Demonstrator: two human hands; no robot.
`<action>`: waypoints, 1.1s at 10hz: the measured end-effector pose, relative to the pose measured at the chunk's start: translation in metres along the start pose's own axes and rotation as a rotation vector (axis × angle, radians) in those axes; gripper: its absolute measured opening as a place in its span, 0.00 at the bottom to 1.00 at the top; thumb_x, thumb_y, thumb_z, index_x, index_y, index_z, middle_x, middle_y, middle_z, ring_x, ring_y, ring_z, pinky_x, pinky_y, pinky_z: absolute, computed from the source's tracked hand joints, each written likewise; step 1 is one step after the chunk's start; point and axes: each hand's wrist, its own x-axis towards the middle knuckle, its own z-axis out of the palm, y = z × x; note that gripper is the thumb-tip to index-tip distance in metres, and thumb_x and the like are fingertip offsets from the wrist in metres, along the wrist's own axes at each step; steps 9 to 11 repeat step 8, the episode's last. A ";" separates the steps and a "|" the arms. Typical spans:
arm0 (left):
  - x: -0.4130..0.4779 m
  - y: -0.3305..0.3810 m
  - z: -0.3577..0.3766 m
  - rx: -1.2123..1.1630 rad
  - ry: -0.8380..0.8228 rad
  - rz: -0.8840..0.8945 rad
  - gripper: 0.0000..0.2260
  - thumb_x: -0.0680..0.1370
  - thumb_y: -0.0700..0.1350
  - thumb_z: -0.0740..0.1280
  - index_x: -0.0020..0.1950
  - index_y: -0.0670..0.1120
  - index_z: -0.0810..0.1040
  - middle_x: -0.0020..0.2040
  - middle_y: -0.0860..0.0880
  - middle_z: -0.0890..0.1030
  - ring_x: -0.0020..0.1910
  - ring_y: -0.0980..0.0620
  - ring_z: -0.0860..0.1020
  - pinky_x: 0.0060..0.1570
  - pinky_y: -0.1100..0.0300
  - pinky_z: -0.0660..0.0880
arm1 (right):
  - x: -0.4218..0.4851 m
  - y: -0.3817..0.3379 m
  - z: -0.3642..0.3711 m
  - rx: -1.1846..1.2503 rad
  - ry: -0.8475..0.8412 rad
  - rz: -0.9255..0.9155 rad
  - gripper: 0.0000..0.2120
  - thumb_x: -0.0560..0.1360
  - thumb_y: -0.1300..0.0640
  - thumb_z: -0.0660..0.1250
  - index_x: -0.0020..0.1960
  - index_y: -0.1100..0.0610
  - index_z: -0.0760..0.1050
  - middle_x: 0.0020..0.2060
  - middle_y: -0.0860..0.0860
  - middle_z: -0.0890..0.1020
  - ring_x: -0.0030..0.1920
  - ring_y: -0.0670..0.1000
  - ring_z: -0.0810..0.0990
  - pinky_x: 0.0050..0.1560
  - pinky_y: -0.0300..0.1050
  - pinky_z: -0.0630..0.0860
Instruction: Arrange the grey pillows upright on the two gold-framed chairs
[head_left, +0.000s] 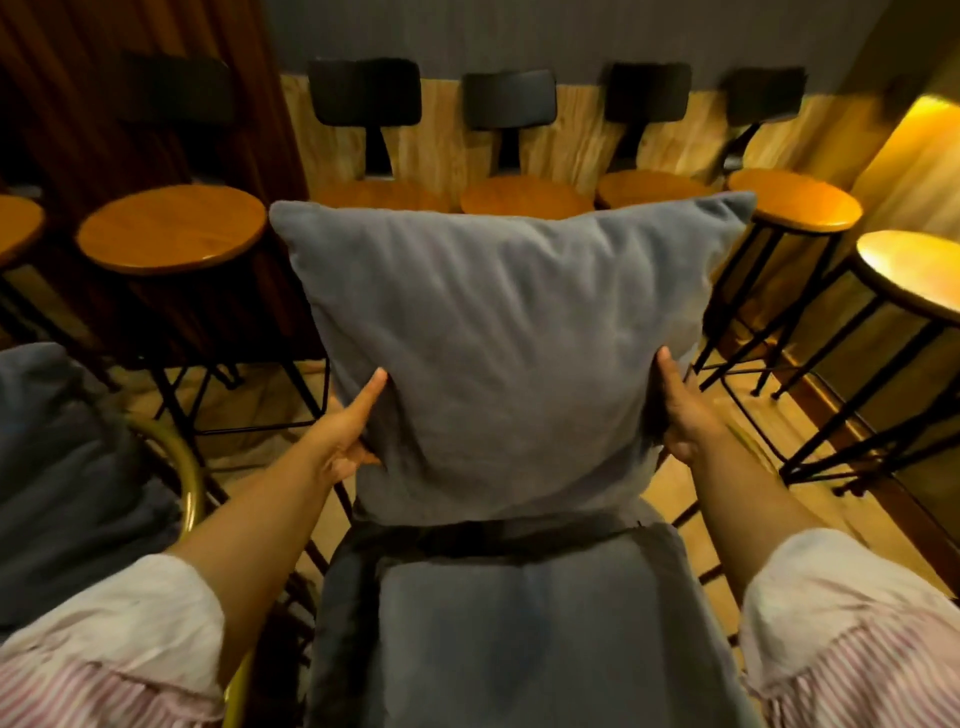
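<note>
A large grey pillow (498, 353) stands upright at the back of the chair in front of me, its lower edge resting on the grey seat cushion (519, 623). My left hand (353, 431) grips its left side and my right hand (680, 410) grips its right side. The pillow hides the chair's backrest. At the far left a second chair shows a curved gold frame (189, 478) with grey padding or a pillow (67, 467) on it; I cannot tell which.
A row of wooden bar stools (171, 228) with black metal legs and black backrests (363, 91) stands behind the chair along a wood-panelled wall. More stools (914, 270) crowd the right side. Striped sleeves cover my upper arms.
</note>
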 end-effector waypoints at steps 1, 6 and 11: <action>0.016 -0.021 0.006 -0.041 0.000 0.023 0.32 0.75 0.55 0.65 0.76 0.55 0.55 0.74 0.49 0.66 0.72 0.42 0.67 0.53 0.40 0.72 | 0.010 0.020 -0.001 -0.003 0.053 0.026 0.60 0.52 0.28 0.71 0.76 0.48 0.53 0.73 0.50 0.66 0.72 0.57 0.64 0.69 0.56 0.62; -0.015 -0.089 0.022 0.177 -0.030 0.000 0.36 0.79 0.51 0.63 0.78 0.57 0.43 0.78 0.49 0.58 0.74 0.40 0.63 0.68 0.41 0.63 | -0.047 0.084 -0.018 -0.201 0.063 0.172 0.35 0.75 0.37 0.59 0.77 0.44 0.50 0.77 0.49 0.59 0.75 0.58 0.60 0.68 0.63 0.62; -0.113 -0.063 0.018 0.585 -0.101 0.263 0.29 0.81 0.50 0.59 0.78 0.52 0.50 0.78 0.44 0.60 0.76 0.42 0.61 0.73 0.50 0.62 | -0.130 0.034 0.014 -0.380 -0.184 -0.041 0.26 0.80 0.46 0.55 0.75 0.54 0.59 0.75 0.51 0.62 0.75 0.52 0.61 0.73 0.42 0.55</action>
